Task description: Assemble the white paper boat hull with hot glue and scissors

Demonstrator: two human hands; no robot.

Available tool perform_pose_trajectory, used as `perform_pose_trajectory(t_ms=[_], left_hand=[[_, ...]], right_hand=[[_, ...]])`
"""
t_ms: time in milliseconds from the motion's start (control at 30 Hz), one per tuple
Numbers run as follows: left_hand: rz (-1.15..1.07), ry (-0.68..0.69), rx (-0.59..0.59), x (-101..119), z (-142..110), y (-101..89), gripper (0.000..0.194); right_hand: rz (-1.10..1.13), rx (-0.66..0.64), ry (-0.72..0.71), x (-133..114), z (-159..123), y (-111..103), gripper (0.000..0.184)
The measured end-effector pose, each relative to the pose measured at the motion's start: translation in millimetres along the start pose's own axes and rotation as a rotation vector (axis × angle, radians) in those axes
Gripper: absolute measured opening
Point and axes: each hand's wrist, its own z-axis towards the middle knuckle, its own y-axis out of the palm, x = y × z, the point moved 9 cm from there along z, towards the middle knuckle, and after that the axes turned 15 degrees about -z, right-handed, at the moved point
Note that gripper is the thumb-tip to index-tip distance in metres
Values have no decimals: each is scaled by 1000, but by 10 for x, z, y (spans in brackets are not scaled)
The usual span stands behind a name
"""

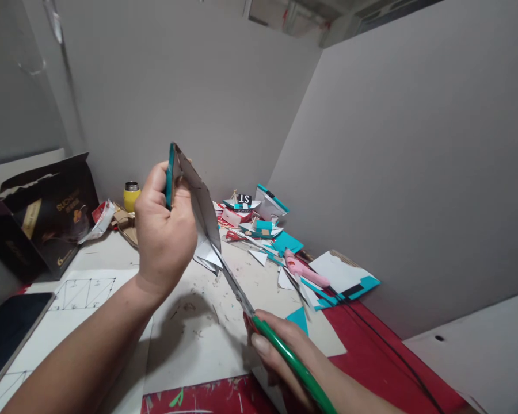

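Observation:
My left hand [166, 230] is closed on a folded piece of cardboard [202, 198], grey-white on the face I see and teal along its outer edge, held up above the table. My right hand [280, 351] grips scissors with a green handle [291, 359]. Their metal blades [233, 282] point up and left, and the tip meets the lower edge of the cardboard. How far the blades are apart is hard to see. White paper scraps [207, 256] lie just behind the blades.
Small paper boats [242, 204], a pink glue gun [304, 269] with a black cable, and teal and white offcuts [289, 241] crowd the back right. At left are a dark box [47, 224], a yellow jar [132, 198], a tablet-like device [12, 333] and a drawn sheet [84, 293]. Grey panels enclose the table.

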Motion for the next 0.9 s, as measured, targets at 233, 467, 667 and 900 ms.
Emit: perform_pose_trajectory(t_ms=[233, 467, 667, 900], left_hand=[[-97, -128, 37, -115, 14, -46, 14], [-163, -179, 72, -224, 64, -101, 15], [-167, -213, 84, -237, 63, -119, 14], [-90, -196, 74, -136, 32, -105, 16]], right_hand=[[59, -59, -6, 86, 20, 94, 38], [8, 17, -96, 142, 29, 87, 31], [-111, 76, -107, 198, 62, 103, 34], [-197, 284, -45, 291, -130, -44, 44]])
